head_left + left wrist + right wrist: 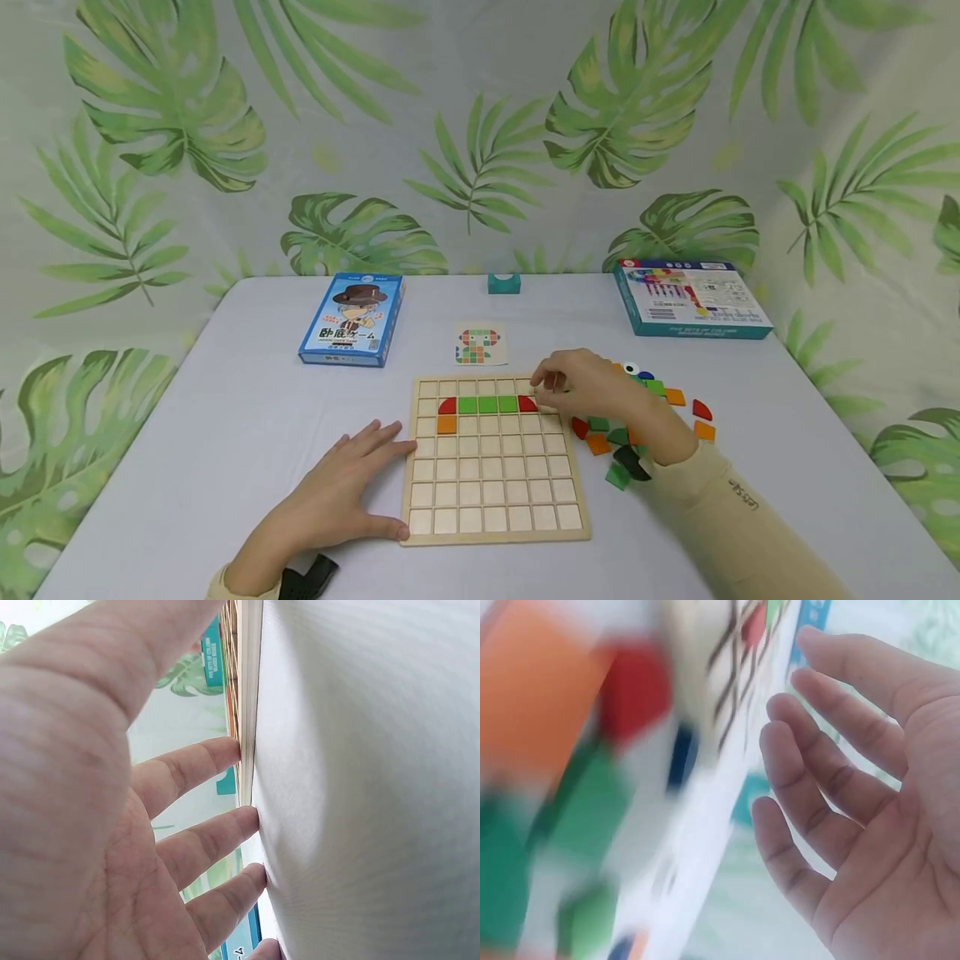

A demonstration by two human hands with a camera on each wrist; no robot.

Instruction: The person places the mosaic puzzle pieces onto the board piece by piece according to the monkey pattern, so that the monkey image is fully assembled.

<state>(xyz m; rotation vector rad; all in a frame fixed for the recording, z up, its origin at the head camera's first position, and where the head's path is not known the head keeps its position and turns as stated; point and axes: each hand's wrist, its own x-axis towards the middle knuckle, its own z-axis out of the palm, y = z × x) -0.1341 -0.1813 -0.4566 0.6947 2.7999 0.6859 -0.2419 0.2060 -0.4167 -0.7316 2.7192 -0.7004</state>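
Note:
A wooden grid board (487,492) lies on the white table. In its second row, three green square tiles (487,405) sit between a red rounded tile (447,406) on the left and another red rounded tile (527,404) on the right. Below the left red one is an orange square tile (446,425). My left hand (337,492) is spread beside the board, thumb and index finger touching its left edge. Over the upper right corner hovers my right hand (588,385), its fingers (784,754) loosely bent and holding nothing in the right wrist view.
Loose coloured tiles (617,475) are scattered right of the board, partly under the right forearm. A pattern card (491,350) lies beyond the board. Farther back are a blue game box (352,321), a teal block (504,285) and a white-and-teal box (693,300).

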